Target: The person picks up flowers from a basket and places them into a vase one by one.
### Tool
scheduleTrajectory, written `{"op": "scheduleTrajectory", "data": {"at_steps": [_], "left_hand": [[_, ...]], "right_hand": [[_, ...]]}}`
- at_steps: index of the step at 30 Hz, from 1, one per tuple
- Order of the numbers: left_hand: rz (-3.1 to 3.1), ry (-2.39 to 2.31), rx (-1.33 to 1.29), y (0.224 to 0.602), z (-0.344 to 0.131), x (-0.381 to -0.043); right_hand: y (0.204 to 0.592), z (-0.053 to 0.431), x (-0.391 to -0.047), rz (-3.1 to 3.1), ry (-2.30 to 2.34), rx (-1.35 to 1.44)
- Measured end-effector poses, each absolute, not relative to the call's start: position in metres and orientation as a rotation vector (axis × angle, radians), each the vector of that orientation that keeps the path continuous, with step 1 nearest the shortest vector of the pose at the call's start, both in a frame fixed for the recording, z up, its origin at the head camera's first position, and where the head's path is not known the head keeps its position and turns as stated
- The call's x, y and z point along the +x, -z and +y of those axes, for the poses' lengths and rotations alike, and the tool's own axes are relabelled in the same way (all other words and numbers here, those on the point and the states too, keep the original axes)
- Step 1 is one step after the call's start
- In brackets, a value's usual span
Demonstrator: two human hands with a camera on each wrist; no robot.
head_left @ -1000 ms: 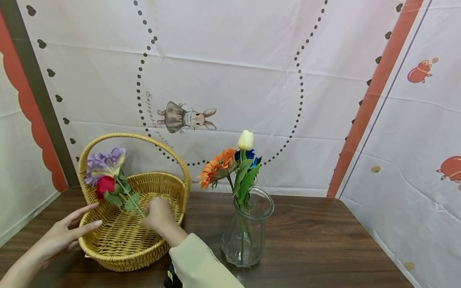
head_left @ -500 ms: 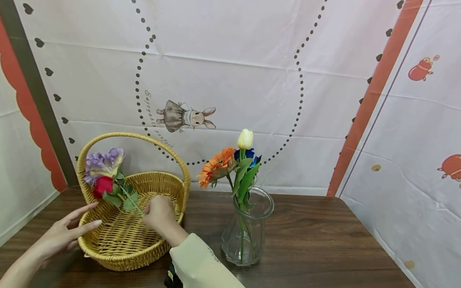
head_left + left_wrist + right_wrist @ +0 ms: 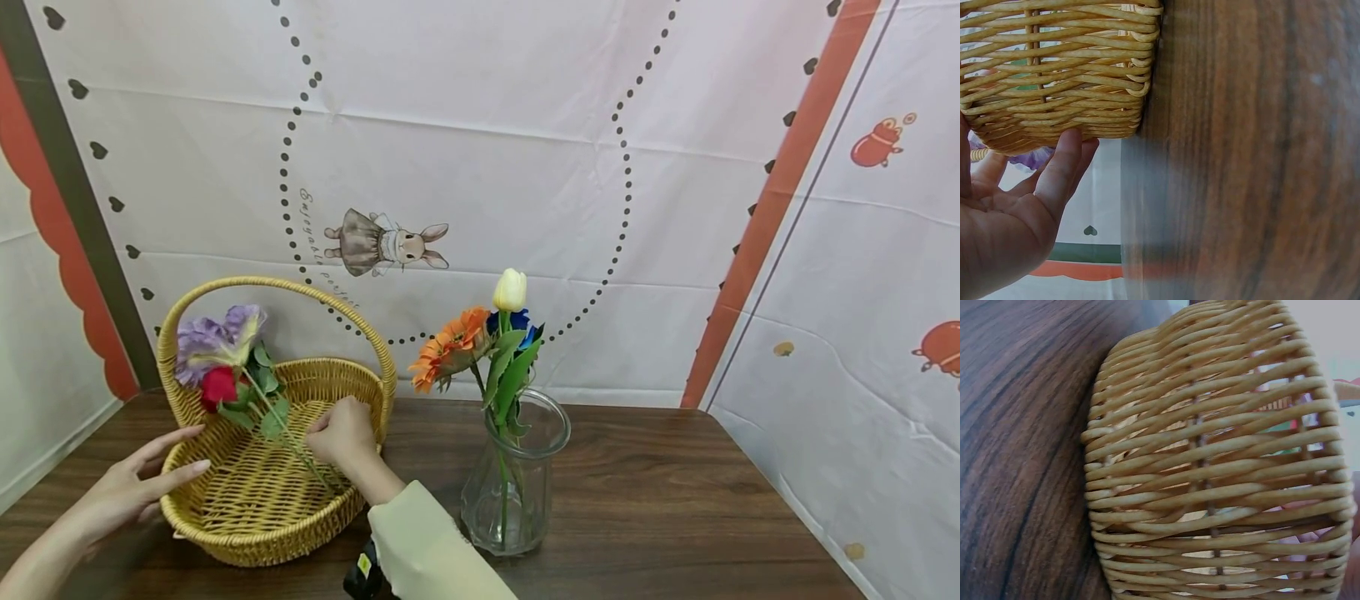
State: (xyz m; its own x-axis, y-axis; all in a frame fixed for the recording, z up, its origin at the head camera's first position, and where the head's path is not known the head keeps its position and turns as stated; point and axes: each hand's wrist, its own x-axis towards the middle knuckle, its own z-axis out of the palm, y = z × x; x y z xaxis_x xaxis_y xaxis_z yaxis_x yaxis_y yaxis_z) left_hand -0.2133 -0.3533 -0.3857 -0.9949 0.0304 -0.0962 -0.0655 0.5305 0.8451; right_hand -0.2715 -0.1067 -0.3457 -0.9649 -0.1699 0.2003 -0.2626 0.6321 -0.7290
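In the head view, a yellow wicker basket [image 3: 255, 550] with a tall handle stands at the left. A purple flower [image 3: 217, 342] and a red rose [image 3: 219, 387] lean inside it against the far left rim, their stems slanting down to the right. My left hand [image 3: 138, 483] holds the basket's left side, thumb over the rim; in the left wrist view its fingers [image 3: 1063, 172] touch the outer wall. My right hand [image 3: 347, 433] hovers inside the basket, loosely curled, just right of the stems. Its fingertips are hidden, and the basket wall blocks the right wrist view.
A clear glass vase [image 3: 487, 508] stands right of the basket on the brown wooden table [image 3: 660, 500]. In it are an orange flower [image 3: 453, 346], a white tulip [image 3: 510, 290] and a blue flower [image 3: 517, 321]. A printed cloth [image 3: 480, 125] hangs behind.
My right hand has let go of the flower stems and shifted slightly right; their lower ends now show beside it. The blooms moved slightly. The left hand stays put.
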Motion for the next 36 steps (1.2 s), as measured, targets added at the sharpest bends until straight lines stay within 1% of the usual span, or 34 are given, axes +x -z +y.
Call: {"op": "scheduleTrajectory", "data": {"at_steps": [7, 13, 15, 20, 24, 29, 36], "left_hand": [[2.629, -1.502, -0.037, 0.385, -0.354, -0.213], [2.63, -1.484, -0.038, 0.385, -0.353, -0.214], [2.633, -1.475, -0.045, 0.385, -0.353, -0.215], [2.631, -1.457, -0.059, 0.385, -0.353, -0.215], [2.631, -1.456, -0.061, 0.385, -0.354, -0.215], [2.634, -1.44, -0.082, 0.386, -0.355, -0.214], [2.643, -1.417, -0.095, 0.386, -0.356, -0.215]], "right_hand": [[0.336, -0.105, -0.268, -2.631, -1.403, 0.33], [0.329, -0.102, -0.266, -2.588, -1.44, 0.313], [0.327, -0.101, -0.264, -2.559, -1.407, 0.342], [0.323, -0.096, -0.258, -2.441, -1.093, 0.547], [0.32, -0.09, -0.252, -2.378, -0.925, 0.577], [0.318, -0.077, -0.242, -2.322, -0.842, 0.568], [0.318, -0.052, -0.223, -2.253, -0.952, 0.609]]}}
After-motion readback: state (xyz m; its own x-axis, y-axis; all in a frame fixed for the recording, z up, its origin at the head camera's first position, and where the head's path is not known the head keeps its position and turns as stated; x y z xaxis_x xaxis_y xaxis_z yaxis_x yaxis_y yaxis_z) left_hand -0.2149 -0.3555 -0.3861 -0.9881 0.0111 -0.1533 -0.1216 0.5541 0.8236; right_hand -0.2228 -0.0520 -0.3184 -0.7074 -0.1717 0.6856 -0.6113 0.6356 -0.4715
